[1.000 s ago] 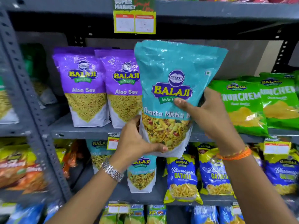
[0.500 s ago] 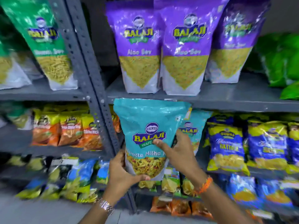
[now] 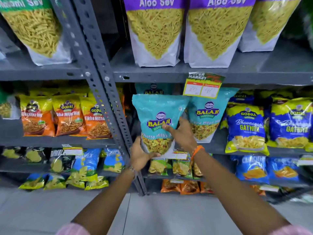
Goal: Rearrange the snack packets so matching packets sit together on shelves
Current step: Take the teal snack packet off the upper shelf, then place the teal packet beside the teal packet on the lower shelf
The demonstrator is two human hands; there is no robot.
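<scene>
Both hands hold a teal Balaji Khatta Mitha packet (image 3: 156, 112) upright at the front of the middle shelf (image 3: 237, 150). My left hand (image 3: 141, 154) cups its bottom left corner. My right hand (image 3: 182, 133) grips its right side, thumb across the front. A matching teal packet (image 3: 207, 116) stands just to its right on the shelf, and another teal packet (image 3: 153, 89) shows behind. Purple Aloo Sev packets (image 3: 156, 31) stand on the shelf above.
A grey perforated upright post (image 3: 101, 92) runs just left of the held packet. Blue Gopal Gathiya packets (image 3: 246, 128) fill the shelf to the right, orange Gopal packets (image 3: 66, 117) the left bay. A price tag (image 3: 202, 87) hangs from the upper shelf edge. Small packets fill the lower shelves.
The teal packet came down from in front of the Aloo Sev shelf to the middle shelf, beside the matching teal packet. Both hands kept their grip on it.
</scene>
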